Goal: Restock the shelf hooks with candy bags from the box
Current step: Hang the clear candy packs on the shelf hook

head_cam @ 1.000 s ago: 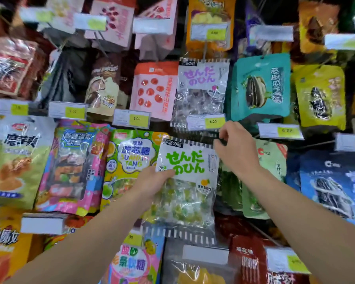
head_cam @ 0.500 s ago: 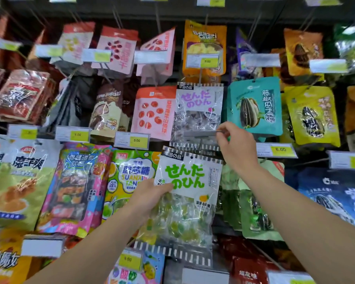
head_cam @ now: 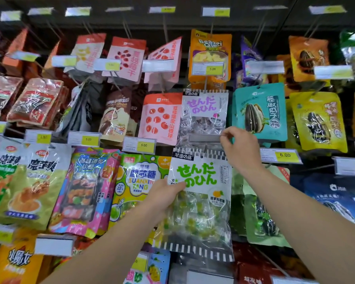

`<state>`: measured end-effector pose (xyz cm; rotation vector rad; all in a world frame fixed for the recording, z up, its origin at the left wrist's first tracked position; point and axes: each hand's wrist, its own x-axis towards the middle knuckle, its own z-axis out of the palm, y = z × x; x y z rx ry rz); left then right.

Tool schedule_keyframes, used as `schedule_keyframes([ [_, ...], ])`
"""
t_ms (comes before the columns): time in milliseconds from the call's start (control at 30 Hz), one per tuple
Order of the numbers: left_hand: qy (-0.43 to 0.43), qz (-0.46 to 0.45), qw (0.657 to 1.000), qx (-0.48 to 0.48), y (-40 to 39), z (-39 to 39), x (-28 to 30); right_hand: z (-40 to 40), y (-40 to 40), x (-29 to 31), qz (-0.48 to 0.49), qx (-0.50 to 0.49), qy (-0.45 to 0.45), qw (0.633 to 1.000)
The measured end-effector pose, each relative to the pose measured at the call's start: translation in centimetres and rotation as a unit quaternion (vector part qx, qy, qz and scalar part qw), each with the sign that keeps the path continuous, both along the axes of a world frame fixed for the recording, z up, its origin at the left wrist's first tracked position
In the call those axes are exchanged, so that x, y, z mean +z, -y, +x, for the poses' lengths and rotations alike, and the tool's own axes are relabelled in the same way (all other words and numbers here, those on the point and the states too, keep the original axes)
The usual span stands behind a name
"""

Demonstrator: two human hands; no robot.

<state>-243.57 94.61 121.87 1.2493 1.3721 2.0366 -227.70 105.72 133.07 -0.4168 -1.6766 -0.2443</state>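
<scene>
Gripping one green-lettered candy bag (head_cam: 199, 193) of yellow-green sweets, left hand (head_cam: 164, 193), at mid-shelf hook | right hand (head_cam: 239, 148) fingers pinching flipped price tag (head_cam: 204, 137) | one purple-lettered bag (head_cam: 204, 113) hanging just above

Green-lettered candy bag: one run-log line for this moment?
left hand grips green-lettered candy bag | right hand pinches tag holder | bag at hook, not visibly hung

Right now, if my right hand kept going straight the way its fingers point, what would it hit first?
Probably the flipped-up price tag holder that the right hand pinches, then the purple-lettered candy bag behind it; depth is unclear.
</scene>
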Motion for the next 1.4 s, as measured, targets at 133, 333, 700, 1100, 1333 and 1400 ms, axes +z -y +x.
schedule_keyframes([
  [133,-0.009,-0.022,1.000,0.018,-1.0,0.1,-0.6,0.2,0.1,-0.2,0.000,0.006,0.002,1.000],
  [333,0.009,-0.021,1.000,-0.012,-0.7,0.1,-1.0,0.3,0.1,-0.4,0.001,0.014,0.002,1.000],
  [700,0.000,-0.005,1.000,-0.020,-0.5,0.9,-0.2,0.3,0.5,-0.4,-0.003,0.007,0.007,1.000],
  [1100,0.005,-0.008,1.000,0.019,-1.4,1.1,0.3,0.6,0.7,-0.6,-0.008,0.007,0.014,1.000],
  [1333,0.020,-0.005,0.999,0.035,-2.0,0.9,0.9,0.6,0.6,-0.5,-0.005,0.010,0.014,1.000],
  [1400,0.021,-0.020,0.999,0.042,-2.4,0.7,0.8,0.6,0.6,-0.6,-0.004,0.008,0.015,1.000],
])
